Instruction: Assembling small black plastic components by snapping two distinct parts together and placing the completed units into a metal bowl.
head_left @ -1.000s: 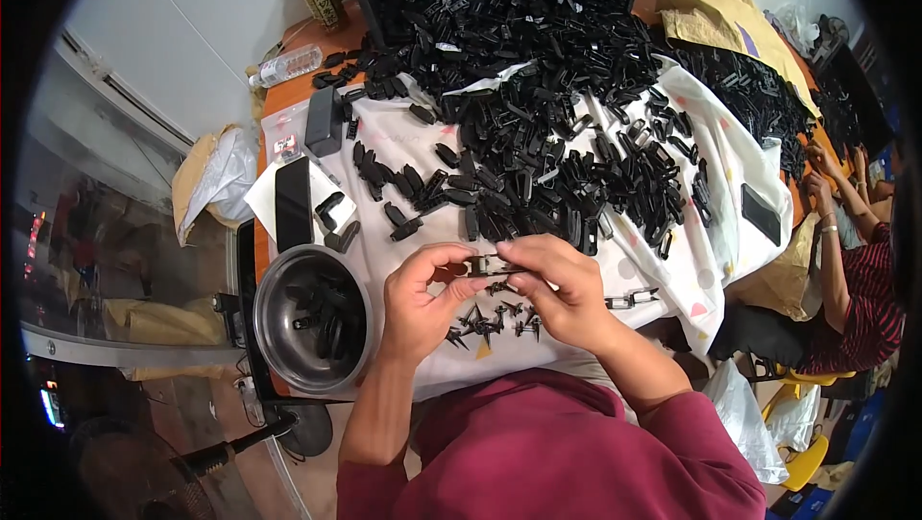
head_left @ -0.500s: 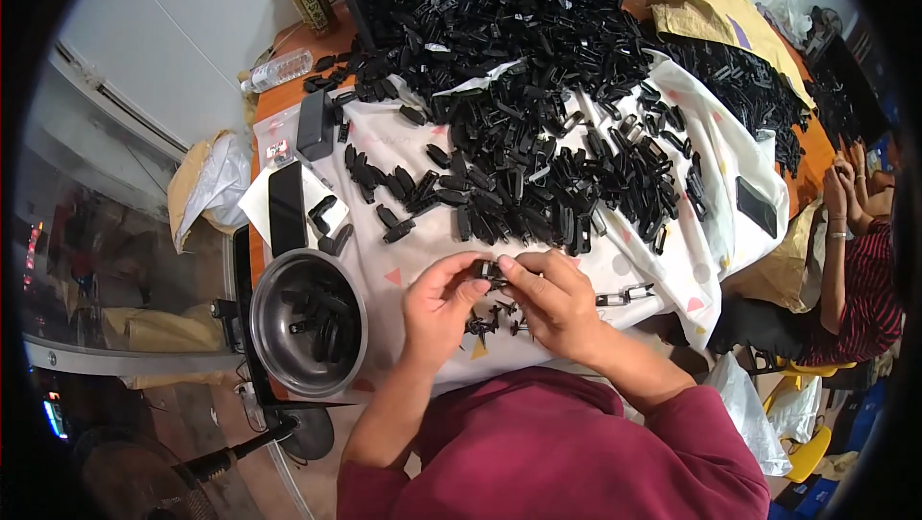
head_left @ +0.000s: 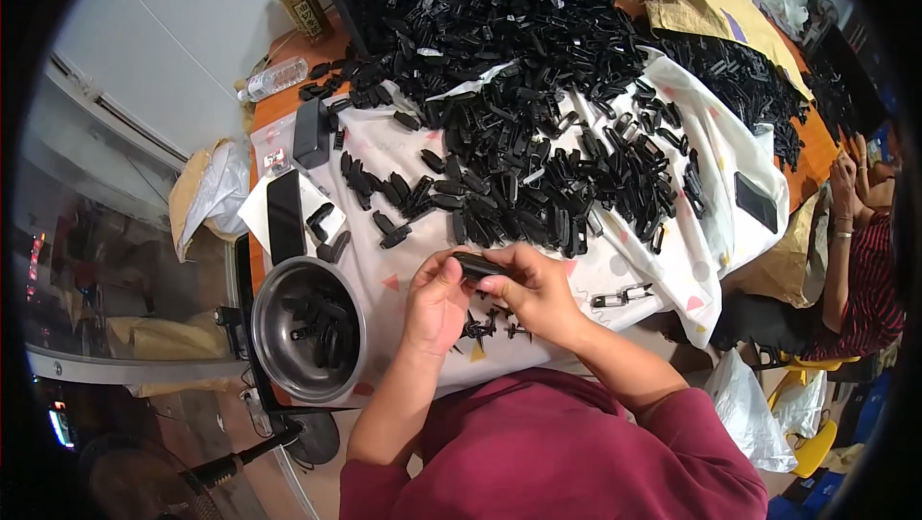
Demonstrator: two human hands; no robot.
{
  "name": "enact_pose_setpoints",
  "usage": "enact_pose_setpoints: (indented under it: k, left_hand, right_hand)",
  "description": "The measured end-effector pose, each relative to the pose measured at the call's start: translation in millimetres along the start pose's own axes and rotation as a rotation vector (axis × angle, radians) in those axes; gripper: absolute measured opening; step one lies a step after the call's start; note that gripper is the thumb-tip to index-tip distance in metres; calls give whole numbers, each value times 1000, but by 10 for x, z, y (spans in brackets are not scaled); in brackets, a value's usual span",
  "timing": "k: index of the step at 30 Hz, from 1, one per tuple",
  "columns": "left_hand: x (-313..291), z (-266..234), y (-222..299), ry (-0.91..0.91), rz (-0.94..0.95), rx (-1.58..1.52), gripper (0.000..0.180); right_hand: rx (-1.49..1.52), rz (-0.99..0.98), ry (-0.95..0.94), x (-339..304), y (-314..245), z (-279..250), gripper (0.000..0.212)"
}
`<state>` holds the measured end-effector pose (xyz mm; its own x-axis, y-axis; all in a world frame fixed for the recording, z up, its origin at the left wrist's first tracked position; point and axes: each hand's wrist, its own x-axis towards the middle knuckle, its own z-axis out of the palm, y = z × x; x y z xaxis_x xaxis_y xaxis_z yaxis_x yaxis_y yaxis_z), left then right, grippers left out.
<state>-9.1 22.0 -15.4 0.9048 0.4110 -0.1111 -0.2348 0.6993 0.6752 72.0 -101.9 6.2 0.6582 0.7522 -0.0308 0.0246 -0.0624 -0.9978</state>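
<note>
While left grip (head_left: 434, 305) and right grip (head_left: 540, 295) clasp black part (head_left: 477, 267), open cloth (head_left: 384, 328) borders bowl (head_left: 358, 336).

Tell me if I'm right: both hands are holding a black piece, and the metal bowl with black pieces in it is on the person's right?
Not quite: the metal bowl with black pieces in it is on the person's left, as the head view shows. The left hand and right hand are indeed holding a black piece.

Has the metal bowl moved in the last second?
No: judged against the black phone just beyond its rim, the metal bowl has stayed put; the whole view shifted slightly.
</note>
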Motion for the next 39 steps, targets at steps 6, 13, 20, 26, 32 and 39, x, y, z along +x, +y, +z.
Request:
enact_pose_setpoints:
  k: [6,13,20,26,32,39]
  left_hand:
    - [56,-59,-2,62,79,-11,20]
    - [422,-251,282,628,519,2046,15]
    - [287,-265,344,480,267,1980,13]
    - [169,35,134,285,170,734,26]
    - [164,109,58,187,1,286,28]
    - [66,252,166,158,71,316,32]
  right_hand:
    - [-110,-58,-65,169,-91,-88,20]
    - [-1155,-67,283,988,71,-437,29]
    - [-575,-143,227,921,153,-429,13]
    - [43,-40,169,693,-37,-288,15]
    - [-159,-414,131,507,-32,-218,14]
    - [-89,-487,69,210,-96,-222,22]
